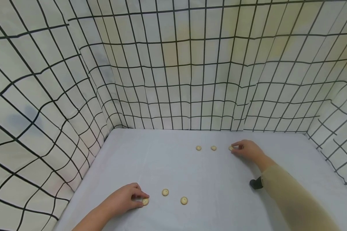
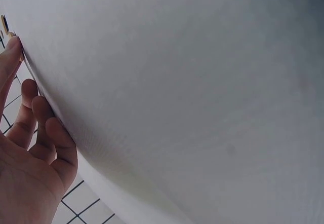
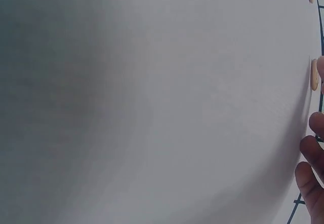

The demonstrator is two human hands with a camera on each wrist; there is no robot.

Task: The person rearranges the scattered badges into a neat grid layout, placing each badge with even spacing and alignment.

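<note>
In the head view, my left hand (image 1: 124, 200) pinches a small round cream disc, like a large button (image 1: 145, 201), between thumb and fingertips at the front left of the table. My right hand (image 1: 248, 150) reaches to the back right and pinches a similar button-like disc (image 1: 230, 148) at its edge. Two more discs lie near the left hand: one disc (image 1: 165, 192) just right of it, another disc (image 1: 184, 200) farther right. In the right wrist view, the fingers (image 3: 311, 150) curl beside the disc (image 3: 314, 74); most of that hand is out of frame.
Along the back, a disc (image 1: 198, 148) and another disc (image 1: 213, 148) line up left of the right hand. The white-covered table (image 1: 150, 160) is bounded by white walls (image 1: 173, 73) with a black grid. A black wrist device (image 1: 256, 183) sits at the right sleeve.
</note>
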